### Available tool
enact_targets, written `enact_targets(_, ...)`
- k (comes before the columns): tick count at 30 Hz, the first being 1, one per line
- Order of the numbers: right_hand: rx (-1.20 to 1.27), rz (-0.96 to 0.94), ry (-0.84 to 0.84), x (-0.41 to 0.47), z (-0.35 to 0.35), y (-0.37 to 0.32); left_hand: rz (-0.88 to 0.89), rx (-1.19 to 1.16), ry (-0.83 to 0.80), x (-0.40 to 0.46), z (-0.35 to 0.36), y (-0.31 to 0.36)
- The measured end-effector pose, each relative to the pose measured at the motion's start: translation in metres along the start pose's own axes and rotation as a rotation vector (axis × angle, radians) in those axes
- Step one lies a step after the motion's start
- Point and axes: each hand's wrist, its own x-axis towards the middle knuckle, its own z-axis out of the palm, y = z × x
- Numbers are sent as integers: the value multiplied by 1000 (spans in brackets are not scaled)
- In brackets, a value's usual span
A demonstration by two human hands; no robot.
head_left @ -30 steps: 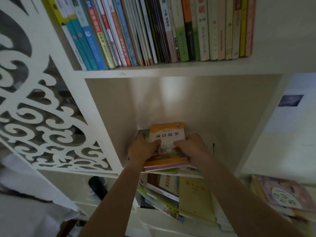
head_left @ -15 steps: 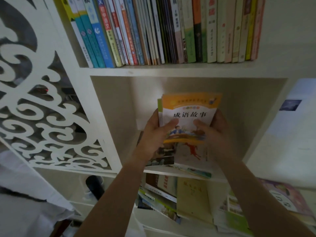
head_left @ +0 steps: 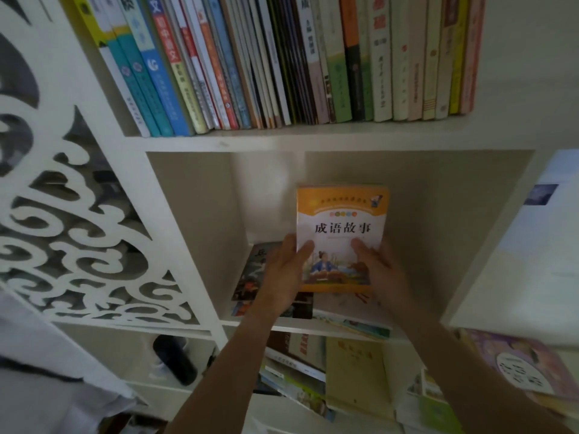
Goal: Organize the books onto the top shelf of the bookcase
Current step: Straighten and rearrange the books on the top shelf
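An orange-and-white book [head_left: 341, 220] with a Chinese title stands upright in the air inside the middle compartment of the white bookcase [head_left: 282, 140]. My left hand [head_left: 286, 270] grips its left edge and my right hand [head_left: 380, 270] grips its right edge, thumbs on the cover. More thin books seem stacked behind it in the same grip. Above, the top shelf holds a long row of upright books [head_left: 282, 57], with free room at the row's right end. Flat books [head_left: 260, 277] lie on the middle shelf under my hands.
A white carved lattice panel [head_left: 72, 230] forms the bookcase's left side. Below, the lower shelf holds leaning and flat books [head_left: 354, 368], with a dark bottle [head_left: 175, 363] to the left. Colourful books [head_left: 517, 368] lie at lower right. A pale wall panel [head_left: 532, 252] rises at right.
Both hands lifted the orange book off the flat pile on the middle shelf and raised it upright, and it now sits higher and more squarely facing me.
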Motion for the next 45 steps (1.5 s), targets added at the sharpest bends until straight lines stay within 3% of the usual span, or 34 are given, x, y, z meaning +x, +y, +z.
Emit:
enact_targets(1, 12, 15, 11, 3, -1, 1, 46, 175, 75, 2, -12, -3)
enact_targets(2, 33, 42, 32, 6, -2, 2, 22, 421, 49, 6, -25, -17)
enact_targets(3, 51, 65, 58, 10, -1, 2, 54, 708, 152, 9, -38, -29)
enact_targets(5, 113, 204, 56, 17, -1, 6, -187, 847, 147, -1, -45, -28)
enact_targets(6, 143, 309, 34, 21, 1, 7, -276, 761, 181, -3, -46, -26)
enact_targets(8, 68, 427, -29, 20, 7, 7, -295, 807, 255, -1, -49, -25)
enact_targets(11, -159, 398, -47, 18, 12, 17, -330, 805, 198, 0, -44, -16)
enact_targets(15, -217, 376, -24, 26, 7, 25, -452, 550, 189, 0, -44, -17)
enact_targets(20, -272, 394, 3, 31, 3, 28, -393, 701, 178, -3, -40, -16)
enact_targets(26, -236, 406, 23, 27, 6, 25, -446, 310, 242, 2, -46, -11)
enact_targets(30, -264, 388, 6, 24, 6, 26, -541, -10, 173, -2, -46, -7)
enact_targets(39, -96, 312, -12, 10, -1, 19, -356, -31, 153, -13, -44, -10)
enact_targets(45, -59, 100, -57, -5, 1, -5, -231, 390, 274, -16, -44, -22)
